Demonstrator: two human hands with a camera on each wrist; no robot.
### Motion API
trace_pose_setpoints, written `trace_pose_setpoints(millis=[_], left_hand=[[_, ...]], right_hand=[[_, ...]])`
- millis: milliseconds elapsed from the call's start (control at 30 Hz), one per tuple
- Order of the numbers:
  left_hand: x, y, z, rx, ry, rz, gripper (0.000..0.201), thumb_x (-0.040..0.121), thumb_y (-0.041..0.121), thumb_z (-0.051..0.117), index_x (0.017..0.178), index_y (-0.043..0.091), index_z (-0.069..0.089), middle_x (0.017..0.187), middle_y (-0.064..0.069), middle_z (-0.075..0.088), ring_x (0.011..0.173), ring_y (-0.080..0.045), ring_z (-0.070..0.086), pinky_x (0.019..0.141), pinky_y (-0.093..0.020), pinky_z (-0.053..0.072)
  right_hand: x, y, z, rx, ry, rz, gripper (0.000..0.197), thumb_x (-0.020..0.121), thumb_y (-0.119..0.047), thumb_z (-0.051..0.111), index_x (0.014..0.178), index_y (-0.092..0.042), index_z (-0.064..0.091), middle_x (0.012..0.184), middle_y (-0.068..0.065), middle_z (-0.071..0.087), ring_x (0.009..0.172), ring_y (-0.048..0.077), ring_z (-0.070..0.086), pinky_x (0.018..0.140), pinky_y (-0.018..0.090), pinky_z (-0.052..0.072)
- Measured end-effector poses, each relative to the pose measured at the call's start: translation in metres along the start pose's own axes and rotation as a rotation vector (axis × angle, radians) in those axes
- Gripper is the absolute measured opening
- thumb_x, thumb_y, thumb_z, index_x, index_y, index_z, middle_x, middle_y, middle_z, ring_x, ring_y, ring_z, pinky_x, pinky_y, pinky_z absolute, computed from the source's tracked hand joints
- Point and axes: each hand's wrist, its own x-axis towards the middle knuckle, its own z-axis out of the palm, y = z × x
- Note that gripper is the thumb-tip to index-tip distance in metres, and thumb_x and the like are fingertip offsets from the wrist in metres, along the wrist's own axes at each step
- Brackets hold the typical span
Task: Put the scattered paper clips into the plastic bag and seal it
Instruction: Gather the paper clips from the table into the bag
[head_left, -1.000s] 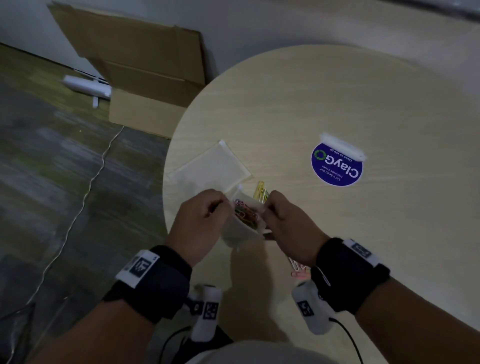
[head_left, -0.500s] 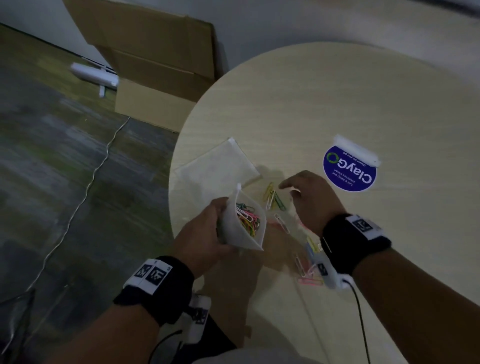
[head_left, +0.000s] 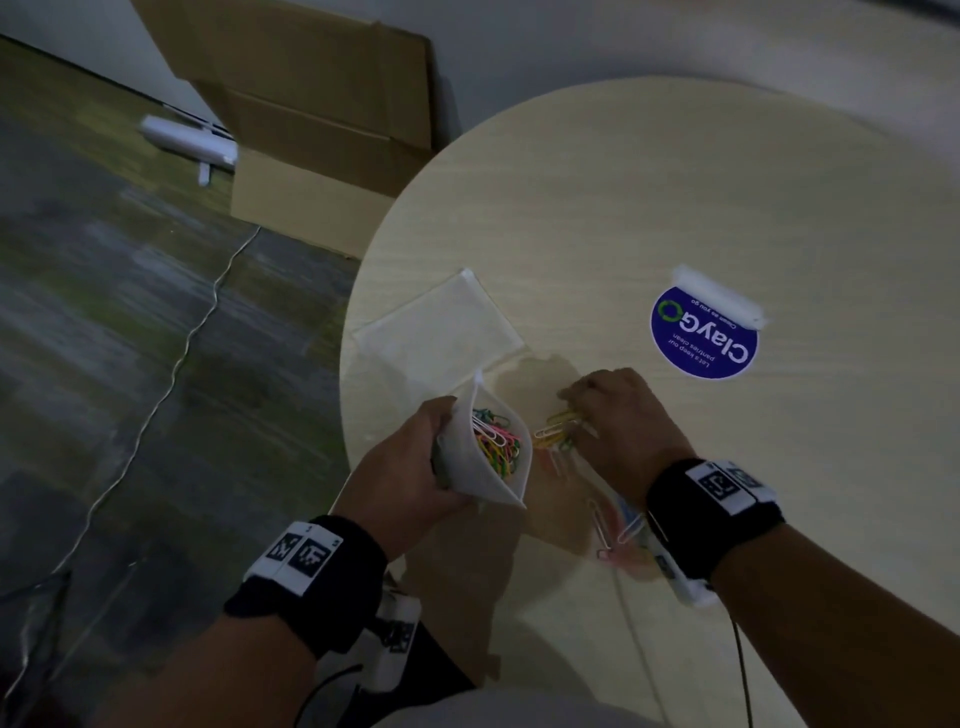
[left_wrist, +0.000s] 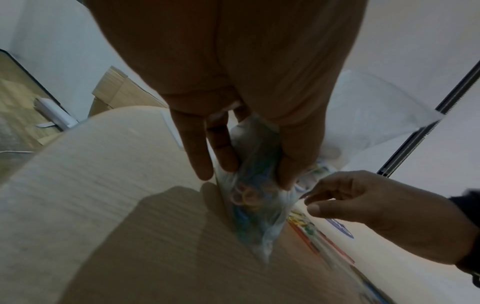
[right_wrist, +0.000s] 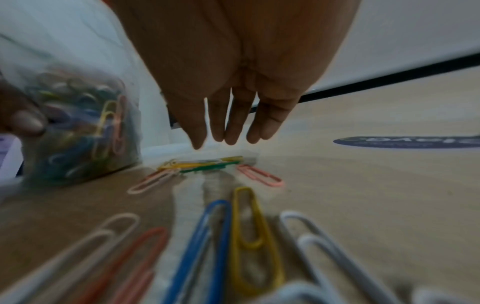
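Note:
My left hand grips a small clear plastic bag by its side. The bag stands open at the top and holds several coloured paper clips. My right hand hovers with straight fingers over a small heap of yellow and green clips on the round table. It holds nothing. More loose clips lie under my right wrist: blue, yellow, white, pink and orange.
A second flat clear bag lies on the table beyond my left hand. A round blue sticker sits to the right. The table edge runs close by my left hand. Cardboard boxes stand on the floor behind.
A second ago both hands held the bag's mouth. The right hand then let go, reached out over the table and now lowers onto the yellow and green clips. The left hand keeps the bag.

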Motion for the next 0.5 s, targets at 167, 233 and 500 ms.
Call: trace_pose_setpoints(millis=[167,233,500], left_hand=[[-0.001,0.004,0.001,0.02,-0.012,-0.03,0.089,0.074,0.028,0.084,0.142,0.044,0.028,0.127,0.013,0.055,0.107,-0.012,0.061,0.09,-0.036,0.056],[-0.001,0.007,0.001,0.036,-0.012,-0.028,0.085,0.075,0.025,0.083,0.136,0.049,0.028,0.12,0.019,0.053,0.103,-0.008,0.061,0.089,-0.034,0.056],[0.002,0.017,0.007,0.102,0.04,-0.011,0.087,0.064,0.033,0.087,0.134,0.04,0.035,0.128,0.01,0.059,0.114,-0.015,0.06,0.089,-0.036,0.053]], right_hand=[[-0.025,-0.019,0.003,-0.036,-0.123,0.043,0.056,0.071,-0.045,0.074,0.117,-0.013,0.065,0.119,0.012,0.059,0.105,0.037,0.052,0.088,0.045,0.051],[-0.032,-0.021,0.011,-0.038,-0.083,0.041,0.027,0.079,-0.034,0.066,0.098,-0.015,0.07,0.1,0.011,0.063,0.09,0.037,0.055,0.079,0.042,0.052],[-0.044,-0.015,0.017,-0.021,-0.121,0.105,0.017,0.09,-0.031,0.056,0.092,-0.015,0.061,0.094,0.01,0.06,0.091,0.033,0.053,0.08,0.04,0.044]])
